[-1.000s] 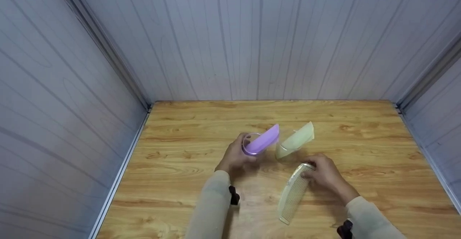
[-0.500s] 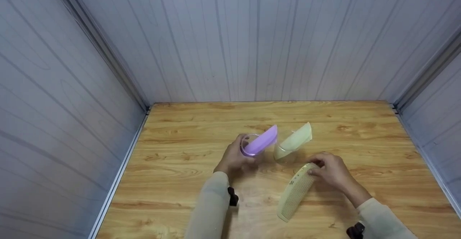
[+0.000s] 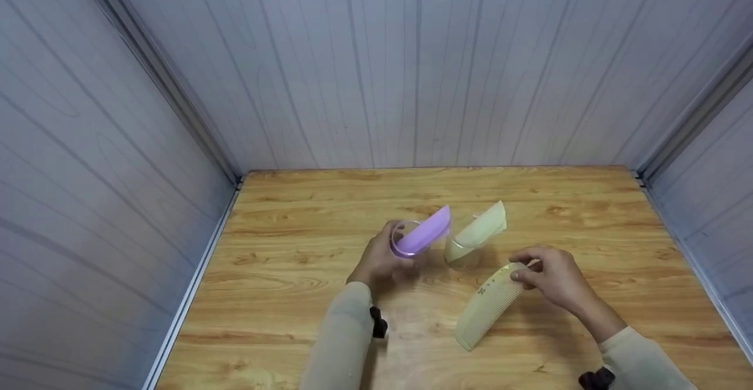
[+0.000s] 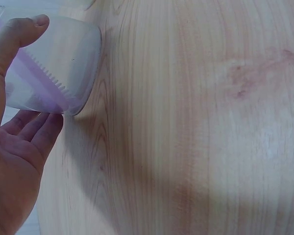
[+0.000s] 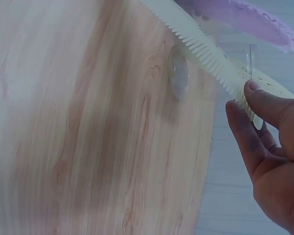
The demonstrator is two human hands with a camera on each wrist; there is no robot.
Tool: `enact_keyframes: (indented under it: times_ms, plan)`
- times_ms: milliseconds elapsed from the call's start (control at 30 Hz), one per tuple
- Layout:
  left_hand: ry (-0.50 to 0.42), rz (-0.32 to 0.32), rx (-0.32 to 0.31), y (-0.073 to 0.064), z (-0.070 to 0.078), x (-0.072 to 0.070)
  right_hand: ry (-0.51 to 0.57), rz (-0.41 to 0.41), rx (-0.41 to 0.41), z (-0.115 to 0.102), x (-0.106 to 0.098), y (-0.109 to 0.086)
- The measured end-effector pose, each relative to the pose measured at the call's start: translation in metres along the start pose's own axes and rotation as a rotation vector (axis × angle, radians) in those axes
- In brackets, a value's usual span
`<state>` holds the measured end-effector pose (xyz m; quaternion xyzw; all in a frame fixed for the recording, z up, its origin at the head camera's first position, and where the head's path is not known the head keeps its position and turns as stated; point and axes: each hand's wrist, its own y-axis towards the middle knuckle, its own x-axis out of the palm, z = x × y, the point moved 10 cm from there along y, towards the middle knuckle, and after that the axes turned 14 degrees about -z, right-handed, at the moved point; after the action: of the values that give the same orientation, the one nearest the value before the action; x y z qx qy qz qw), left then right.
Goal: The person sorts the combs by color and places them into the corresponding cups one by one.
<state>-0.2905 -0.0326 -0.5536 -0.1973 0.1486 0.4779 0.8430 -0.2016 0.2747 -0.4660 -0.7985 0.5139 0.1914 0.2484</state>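
Observation:
My left hand (image 3: 381,259) grips a clear plastic cup (image 4: 73,46) round its side. A purple comb (image 3: 425,231) leans in that cup, its upper end sticking out over the rim to the right. Just right of it stands a second clear cup (image 3: 462,256) holding a pale yellow comb (image 3: 483,225), also slanted. My right hand (image 3: 556,278) pinches another pale yellow comb (image 3: 488,307) by its far end, thumb on the near face. This held comb slants down toward the front left over the table, teeth facing right.
A wood-grain table (image 3: 282,296) lies under everything. Pale panelled walls (image 3: 376,66) enclose it at the back and both sides. Dark wrist devices (image 3: 378,322) sit by both sleeves.
My right hand has moved right and slightly up with the comb, whose printed face has turned into view. My left hand keeps its grip on the cup, with little visible movement.

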Motion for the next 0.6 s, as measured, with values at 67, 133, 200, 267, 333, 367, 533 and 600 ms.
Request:
enact_keyframes:
  times_ms: [67, 133, 200, 267, 333, 367, 533, 600]
  plan:
    - [0.008, 0.000, 0.013, 0.000, 0.000, -0.001, 0.011, -0.002, 0.002, -0.001, -0.001, -0.002]
    - [0.011, -0.003, 0.027, 0.000, 0.001, -0.001, 0.015, 0.004, -0.002, -0.003, -0.002, -0.003]
    - [0.010, -0.003, 0.042, 0.000, 0.002, -0.001, 0.014, 0.018, -0.003, -0.005, -0.005, -0.005]
    - [0.002, -0.004, 0.039, 0.000, 0.002, -0.001, 0.007, 0.031, -0.012, -0.008, -0.009, -0.006]
    - [-0.002, -0.004, 0.039, 0.001, 0.001, -0.001, 0.001, 0.044, -0.012, -0.011, -0.012, -0.007]
    - [-0.001, -0.003, 0.039, 0.001, 0.000, -0.001, -0.005, 0.048, -0.014, -0.012, -0.014, -0.008]
    - [-0.007, 0.000, 0.034, 0.002, -0.001, -0.001, -0.028, 0.071, -0.024, -0.021, -0.021, -0.011]
    - [-0.009, 0.000, 0.032, 0.002, 0.000, -0.001, -0.035, 0.084, -0.029, -0.024, -0.025, -0.012]
